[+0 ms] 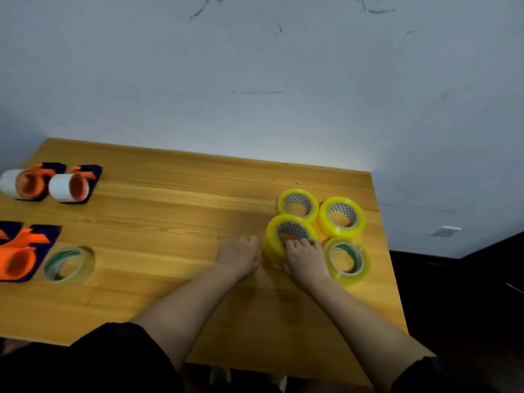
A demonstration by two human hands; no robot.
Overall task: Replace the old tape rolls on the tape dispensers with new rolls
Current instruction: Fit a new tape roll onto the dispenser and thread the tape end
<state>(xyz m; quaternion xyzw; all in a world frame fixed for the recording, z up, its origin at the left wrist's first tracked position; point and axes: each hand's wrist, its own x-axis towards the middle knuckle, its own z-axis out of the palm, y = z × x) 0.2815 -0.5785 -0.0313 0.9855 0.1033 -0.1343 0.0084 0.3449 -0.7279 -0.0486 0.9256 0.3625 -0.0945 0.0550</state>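
While gripping: right hand (306, 260), yellow roll (279, 236).

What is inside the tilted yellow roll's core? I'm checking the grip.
The right hand's fingertips hook inside the tilted yellow tape roll, over its patterned core; the core's near wall is covered.

I can read no words or numbers here; the tape rolls' (341, 217) core printing is too blurred.
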